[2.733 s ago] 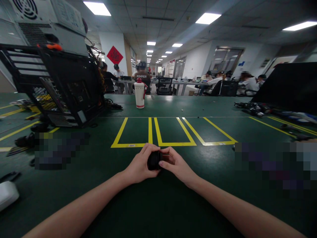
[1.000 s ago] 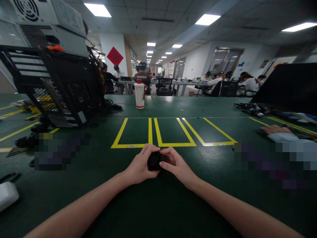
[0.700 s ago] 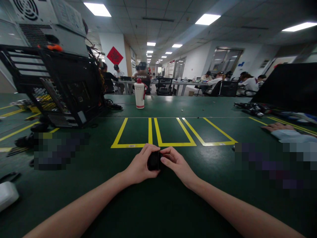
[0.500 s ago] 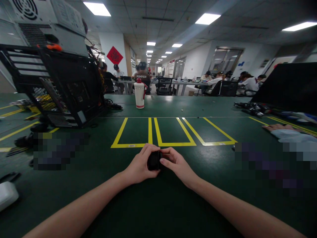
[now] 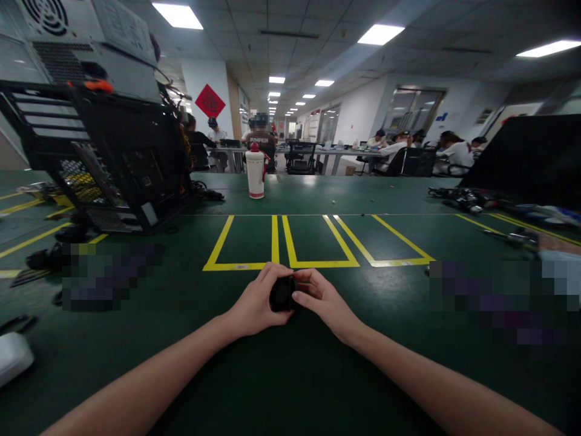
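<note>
Both my hands meet around a small black rounded object (image 5: 282, 294) just in front of the yellow tape. My left hand (image 5: 258, 303) is wrapped around its left side, thumb below and fingers above. With bent fingers and thumb, my right hand (image 5: 324, 306) grips its right edge. The object's kind cannot be made out, as it is dark and partly covered by the fingers. Beneath them lies the dark green table (image 5: 290, 375).
A black computer case (image 5: 113, 151) stands at left, carrying a grey power supply. A white bottle (image 5: 256, 174) with a red lid is beyond the tape boxes. At right are cables (image 5: 467, 198), a dark tool (image 5: 517, 237) and another person's light sleeve (image 5: 560, 269).
The other person's hand came in at the right, then drew back rightward, and a dark tool now shows there. My right thumb shifted slightly on the black object; my left hand stayed still.
</note>
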### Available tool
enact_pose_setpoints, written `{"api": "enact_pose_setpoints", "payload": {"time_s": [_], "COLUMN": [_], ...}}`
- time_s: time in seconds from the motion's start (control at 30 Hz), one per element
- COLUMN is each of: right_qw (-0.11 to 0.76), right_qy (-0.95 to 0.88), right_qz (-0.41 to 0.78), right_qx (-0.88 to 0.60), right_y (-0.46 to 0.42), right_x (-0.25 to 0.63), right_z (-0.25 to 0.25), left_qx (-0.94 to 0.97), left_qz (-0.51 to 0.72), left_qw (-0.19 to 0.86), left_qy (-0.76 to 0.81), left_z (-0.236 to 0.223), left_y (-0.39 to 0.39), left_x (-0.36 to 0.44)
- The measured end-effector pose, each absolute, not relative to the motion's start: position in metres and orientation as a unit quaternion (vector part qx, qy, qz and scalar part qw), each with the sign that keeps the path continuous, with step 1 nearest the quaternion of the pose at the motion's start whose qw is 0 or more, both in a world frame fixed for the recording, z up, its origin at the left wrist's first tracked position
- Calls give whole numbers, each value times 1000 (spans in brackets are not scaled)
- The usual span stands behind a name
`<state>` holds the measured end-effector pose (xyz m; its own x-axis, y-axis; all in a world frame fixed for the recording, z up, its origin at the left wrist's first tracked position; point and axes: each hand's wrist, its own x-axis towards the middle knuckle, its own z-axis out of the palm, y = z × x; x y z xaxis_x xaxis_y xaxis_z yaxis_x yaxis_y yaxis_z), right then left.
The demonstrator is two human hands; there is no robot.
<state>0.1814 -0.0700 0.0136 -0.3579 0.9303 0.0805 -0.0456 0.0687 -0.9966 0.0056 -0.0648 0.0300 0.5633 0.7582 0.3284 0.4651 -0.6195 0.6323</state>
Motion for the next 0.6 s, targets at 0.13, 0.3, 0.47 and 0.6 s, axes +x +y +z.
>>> {"api": "enact_pose_setpoints", "payload": {"time_s": [0.13, 0.3, 0.47, 0.6], "right_qw": [420, 433, 435, 412], "right_qy": [-595, -604, -603, -602], "right_qz": [578, 561, 557, 564], "right_qx": [-368, -365, -371, -386], "right_y": [-71, -74, -73, -72], "right_x": [182, 181, 181, 182], "right_z": [13, 14, 16, 18], "left_qx": [849, 851, 850, 851], "left_qz": [303, 301, 292, 289], "left_qw": [241, 239, 247, 252], "left_qy": [361, 358, 363, 360], "left_z": [29, 27, 32, 30], "left_y": [-64, -63, -66, -65], "left_x": [5, 5, 5, 5]}}
